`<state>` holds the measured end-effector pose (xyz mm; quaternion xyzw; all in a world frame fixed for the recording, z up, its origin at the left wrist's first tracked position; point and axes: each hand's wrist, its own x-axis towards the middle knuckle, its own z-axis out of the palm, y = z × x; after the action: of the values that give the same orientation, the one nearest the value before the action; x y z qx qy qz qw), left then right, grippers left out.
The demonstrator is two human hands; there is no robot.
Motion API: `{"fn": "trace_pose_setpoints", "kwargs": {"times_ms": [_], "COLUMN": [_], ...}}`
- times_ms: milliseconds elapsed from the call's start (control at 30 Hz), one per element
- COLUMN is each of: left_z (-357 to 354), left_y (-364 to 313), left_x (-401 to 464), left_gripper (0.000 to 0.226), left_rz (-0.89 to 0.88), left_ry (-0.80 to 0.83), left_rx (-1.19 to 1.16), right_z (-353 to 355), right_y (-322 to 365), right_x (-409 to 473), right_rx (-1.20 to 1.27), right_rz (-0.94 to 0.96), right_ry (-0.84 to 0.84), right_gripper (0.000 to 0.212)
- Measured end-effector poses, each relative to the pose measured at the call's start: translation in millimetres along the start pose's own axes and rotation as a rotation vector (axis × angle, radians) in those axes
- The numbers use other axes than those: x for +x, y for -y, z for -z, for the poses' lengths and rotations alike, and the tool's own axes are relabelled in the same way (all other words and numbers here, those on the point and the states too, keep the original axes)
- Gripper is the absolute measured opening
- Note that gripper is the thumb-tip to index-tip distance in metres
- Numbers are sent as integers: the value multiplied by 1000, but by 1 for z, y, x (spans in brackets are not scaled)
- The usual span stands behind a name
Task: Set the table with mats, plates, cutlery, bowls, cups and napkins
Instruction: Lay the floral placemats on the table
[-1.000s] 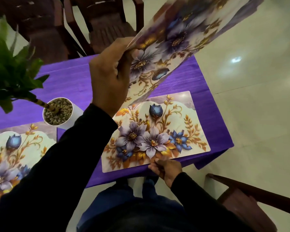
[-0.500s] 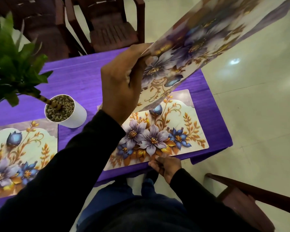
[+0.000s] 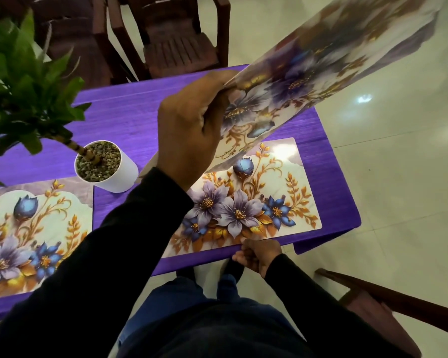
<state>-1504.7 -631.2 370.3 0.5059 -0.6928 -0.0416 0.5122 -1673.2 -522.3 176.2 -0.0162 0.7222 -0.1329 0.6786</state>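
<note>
Left hand (image 3: 189, 130) grips a raised stack of mats (image 3: 318, 73), while right hand (image 3: 259, 255) pinches the near edge of a mat (image 3: 246, 202) lying on the surface (image 3: 130, 117).

from my seat: raised mat (image 3: 308, 81) motion-blurred and cropped top right, left mat (image 3: 36, 228) cut off by the frame's edge

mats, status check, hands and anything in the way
Left hand grips raised floral mat. Right hand pinches near edge of laid floral mat. Potted plant stands between laid mats.
</note>
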Motion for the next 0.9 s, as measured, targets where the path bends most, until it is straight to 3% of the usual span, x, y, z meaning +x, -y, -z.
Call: {"fn": "trace_pose_setpoints", "kwargs": {"times_ms": [267, 567, 667, 800, 900], "left_z": [3, 5, 8, 16, 24], "left_y": [2, 6, 6, 6, 9], "left_x": [0, 3, 3, 4, 9], "left_gripper": [17, 20, 18, 20, 22], "left_rz": [26, 57, 78, 83, 100], "left_ry": [-24, 19, 28, 39, 127], "left_rx": [25, 61, 74, 87, 80], "right_z": [-4, 12, 20, 24, 32], "right_y": [1, 73, 117, 162, 182], "right_x": [-18, -44, -57, -83, -98], "right_rx": [-210, 6, 51, 25, 83], "right_rz": [118, 687, 924, 1195, 1357], "right_ry": [27, 86, 14, -196, -198], "right_gripper": [23, 16, 39, 98, 118]}}
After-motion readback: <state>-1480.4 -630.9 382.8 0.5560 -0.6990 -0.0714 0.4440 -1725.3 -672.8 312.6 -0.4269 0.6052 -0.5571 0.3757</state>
